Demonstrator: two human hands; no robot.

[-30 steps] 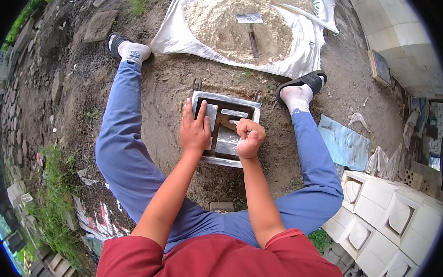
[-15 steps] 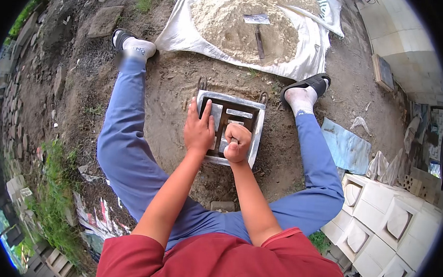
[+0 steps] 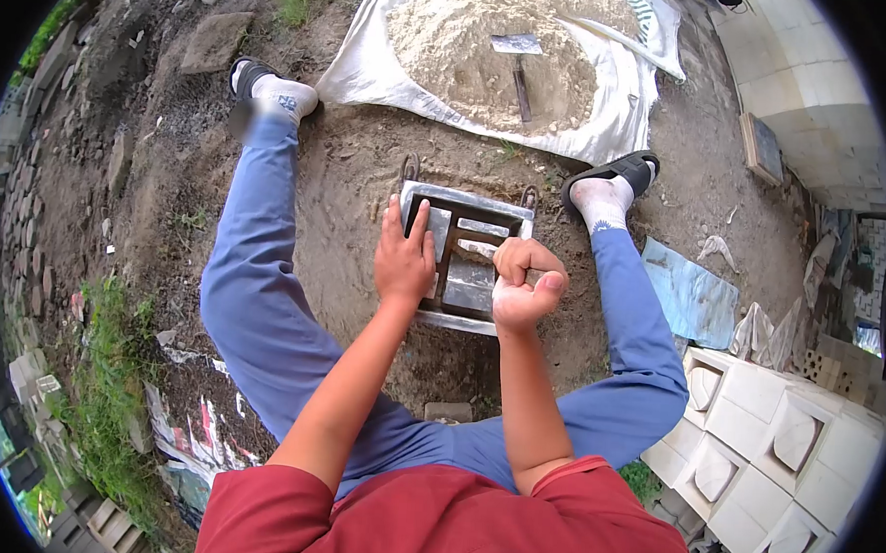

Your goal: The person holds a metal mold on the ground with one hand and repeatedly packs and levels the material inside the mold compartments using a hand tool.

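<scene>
A square metal block mould (image 3: 469,321), with raised metal pieces and slots inside its frame, lies on the ground between my legs. Flat on its left rim rests my left hand (image 3: 405,262), fingers stretched out and slightly spread. My right hand (image 3: 526,283) is over the mould's right side, its fingers curled in; whatever they may hold is hidden. Two metal loops stick out at the far corners, the left loop (image 3: 410,167) and the right loop (image 3: 529,197).
Beyond the mould, a pale sand pile (image 3: 455,52) sits on a white sheet (image 3: 359,67), with a flat-bladed trowel (image 3: 521,78) on it. White moulded blocks (image 3: 751,428) are stacked at right, near a blue sheet (image 3: 688,289). A small brick (image 3: 448,412) lies close to me.
My right hand has moved right and turned, from over the middle of the mould to its right rim, uncovering more of the inside. My left hand stays on the left rim.
</scene>
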